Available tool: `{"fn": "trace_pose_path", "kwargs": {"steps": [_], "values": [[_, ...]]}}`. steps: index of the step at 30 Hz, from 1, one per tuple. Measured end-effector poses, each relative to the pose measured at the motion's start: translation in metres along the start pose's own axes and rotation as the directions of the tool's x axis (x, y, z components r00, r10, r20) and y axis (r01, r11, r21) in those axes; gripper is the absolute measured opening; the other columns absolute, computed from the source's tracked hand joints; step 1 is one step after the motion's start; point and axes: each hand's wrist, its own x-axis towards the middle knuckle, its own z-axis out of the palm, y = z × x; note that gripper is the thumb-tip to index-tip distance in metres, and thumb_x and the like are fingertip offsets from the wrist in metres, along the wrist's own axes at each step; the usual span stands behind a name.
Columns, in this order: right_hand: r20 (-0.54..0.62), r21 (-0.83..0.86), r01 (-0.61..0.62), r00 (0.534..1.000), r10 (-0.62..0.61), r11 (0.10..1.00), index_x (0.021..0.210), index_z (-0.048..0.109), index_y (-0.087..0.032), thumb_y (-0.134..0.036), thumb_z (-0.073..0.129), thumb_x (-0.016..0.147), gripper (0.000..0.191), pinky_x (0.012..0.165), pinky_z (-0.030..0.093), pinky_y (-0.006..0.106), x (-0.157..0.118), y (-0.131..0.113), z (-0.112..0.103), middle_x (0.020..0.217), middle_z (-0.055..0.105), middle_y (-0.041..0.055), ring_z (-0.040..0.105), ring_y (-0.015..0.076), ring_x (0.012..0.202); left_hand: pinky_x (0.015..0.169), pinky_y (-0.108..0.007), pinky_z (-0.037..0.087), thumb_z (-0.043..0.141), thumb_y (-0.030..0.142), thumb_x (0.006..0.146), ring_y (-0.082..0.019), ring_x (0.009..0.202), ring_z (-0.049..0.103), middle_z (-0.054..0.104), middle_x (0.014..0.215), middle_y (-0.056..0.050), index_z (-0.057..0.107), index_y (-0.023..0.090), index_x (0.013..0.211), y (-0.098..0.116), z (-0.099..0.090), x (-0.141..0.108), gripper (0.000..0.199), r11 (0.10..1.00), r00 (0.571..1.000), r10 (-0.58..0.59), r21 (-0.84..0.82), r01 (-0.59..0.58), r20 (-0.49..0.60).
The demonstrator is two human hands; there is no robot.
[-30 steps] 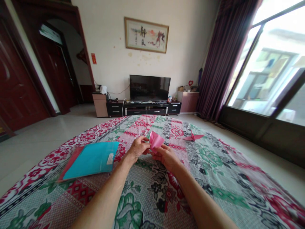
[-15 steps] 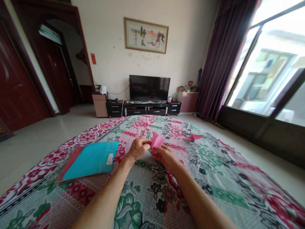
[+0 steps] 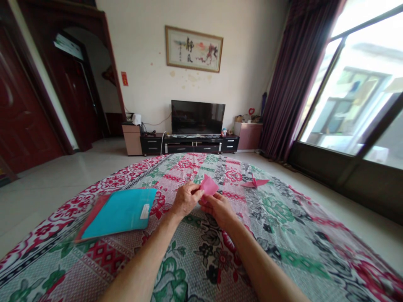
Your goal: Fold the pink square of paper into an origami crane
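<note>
A small folded piece of pink paper (image 3: 209, 186) is held up over the patterned tablecloth, between both hands. My left hand (image 3: 187, 198) pinches its left edge between thumb and fingers. From the lower right, my right hand (image 3: 218, 208) grips the bottom edge, fingers curled. A folded pink paper bird (image 3: 255, 183) rests on the cloth to the right, beyond my right hand. To the left lies a packet of blue paper (image 3: 121, 212) with a white label, with a reddish sheet showing at its left edge.
The round table wears a floral tablecloth (image 3: 176, 268) and fills the foreground. Beyond it, a television (image 3: 198, 117) stands on a low black cabinet (image 3: 201, 144). A purple curtain (image 3: 280, 84) and a window are at the right, and dark red doors at the left.
The pink paper looks flatter and has turned slightly. My left hand has shifted a little to the right, its thumb now farther over the paper's edge.
</note>
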Motion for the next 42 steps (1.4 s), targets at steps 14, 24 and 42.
{"fn": "trace_pose_path", "kwargs": {"steps": [14,24,42], "values": [[-0.011,-0.044,0.008,1.0,-0.009,0.999,0.078,0.061,-0.015,-0.026,0.068,0.062,0.021,0.056,0.048,0.021,-0.0027,-0.0021,0.0031,0.07,0.066,0.0021,0.06,0.0114,0.062,0.05,-0.019,0.043,0.056,0.035,0.075,-0.01,0.053,0.056,0.059,0.072,0.001,0.054,0.019,0.092,0.0003,0.0068,-0.0028,0.024,0.982,0.989,-0.13,-0.144,0.119,-0.071],[0.004,-0.018,0.022,1.0,-0.022,1.0,0.082,0.064,-0.017,-0.03,0.072,0.058,0.028,0.059,0.048,0.022,-0.0021,-0.0019,0.0021,0.072,0.067,0.0017,0.062,0.013,0.066,0.059,-0.02,0.043,0.056,0.034,0.076,-0.013,0.062,0.057,0.062,0.07,-0.001,0.063,0.019,0.077,0.0077,0.003,-0.0019,0.017,0.992,0.993,-0.092,-0.095,0.084,-0.077],[-0.037,-0.066,0.043,0.998,-0.045,0.997,0.077,0.063,-0.015,-0.03,0.074,0.055,0.029,0.057,0.048,0.023,-0.003,-0.0012,0.0039,0.071,0.065,0.002,0.062,0.0139,0.065,0.052,-0.018,0.042,0.054,0.032,0.076,-0.009,0.053,0.054,0.062,0.07,0.0,0.065,0.02,0.092,0.0056,0.0,0.0007,0.022,0.979,0.993,-0.117,-0.174,0.11,-0.03]]}}
